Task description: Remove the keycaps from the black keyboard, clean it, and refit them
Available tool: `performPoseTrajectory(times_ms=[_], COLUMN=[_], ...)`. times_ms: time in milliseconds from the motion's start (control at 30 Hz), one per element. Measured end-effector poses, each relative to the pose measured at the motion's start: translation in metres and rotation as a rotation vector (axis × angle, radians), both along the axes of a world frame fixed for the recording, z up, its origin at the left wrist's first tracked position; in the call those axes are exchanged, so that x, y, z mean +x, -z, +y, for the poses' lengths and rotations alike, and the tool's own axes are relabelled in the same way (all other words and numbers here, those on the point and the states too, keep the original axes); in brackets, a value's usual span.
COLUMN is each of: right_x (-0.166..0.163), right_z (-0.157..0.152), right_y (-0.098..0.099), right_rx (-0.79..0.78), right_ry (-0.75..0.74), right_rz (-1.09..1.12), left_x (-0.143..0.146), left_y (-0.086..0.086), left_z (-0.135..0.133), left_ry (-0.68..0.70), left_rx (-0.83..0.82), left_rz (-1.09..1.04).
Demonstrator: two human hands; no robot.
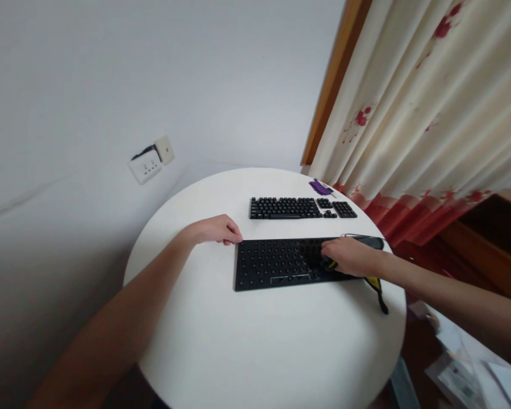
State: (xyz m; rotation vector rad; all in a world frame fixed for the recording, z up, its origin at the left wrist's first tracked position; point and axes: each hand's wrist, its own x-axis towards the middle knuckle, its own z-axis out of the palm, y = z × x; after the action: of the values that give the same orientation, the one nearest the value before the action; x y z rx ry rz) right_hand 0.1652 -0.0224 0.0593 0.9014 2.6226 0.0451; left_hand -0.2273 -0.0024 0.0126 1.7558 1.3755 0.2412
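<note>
A black keyboard (276,264) with its keycaps off lies on the white round table (255,335), its switches showing in rows. At its far left corner my left hand (221,230) is closed, thumb and fingers pinching the edge. My right hand (351,255) is over the keyboard's right part, fingers curled round a black-and-yellow object (330,264) that is mostly hidden. From under that wrist a yellow and black strap-like end (377,291) hangs towards the table. Behind the keyboard, the loose black keycaps (285,207) are laid out in keyboard order.
A purple item (321,187) lies at the table's back right edge. Beyond my right hand is a dark rounded object (372,242) with a thin cable. A wall socket (145,165) is at left, a floral curtain (392,113) at right. Papers and bags (460,375) lie lower right.
</note>
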Motion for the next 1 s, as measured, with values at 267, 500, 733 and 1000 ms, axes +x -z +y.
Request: performPoseTrajectory(times_ms=[267,500,733,1000], right_x=[0.057,0.071,0.098,0.137], right_z=[0.003,0.005,0.009,0.015], right_y=[-0.002,-0.003,-0.003,-0.001], right_rx=[0.010,0.030,0.057,0.110], right_ry=[0.072,0.122,0.215,0.444], right_rz=[-0.001,-0.007,-0.015,-0.217], left_x=[0.000,-0.002,-0.002,-0.001], left_y=[-0.003,-0.002,-0.002,-0.002], left_z=[0.002,0.006,0.006,0.005], left_ry=[0.040,0.047,0.048,0.040], left_rx=[0.006,0.012,0.008,0.020], left_rz=[0.041,0.087,0.090,0.075])
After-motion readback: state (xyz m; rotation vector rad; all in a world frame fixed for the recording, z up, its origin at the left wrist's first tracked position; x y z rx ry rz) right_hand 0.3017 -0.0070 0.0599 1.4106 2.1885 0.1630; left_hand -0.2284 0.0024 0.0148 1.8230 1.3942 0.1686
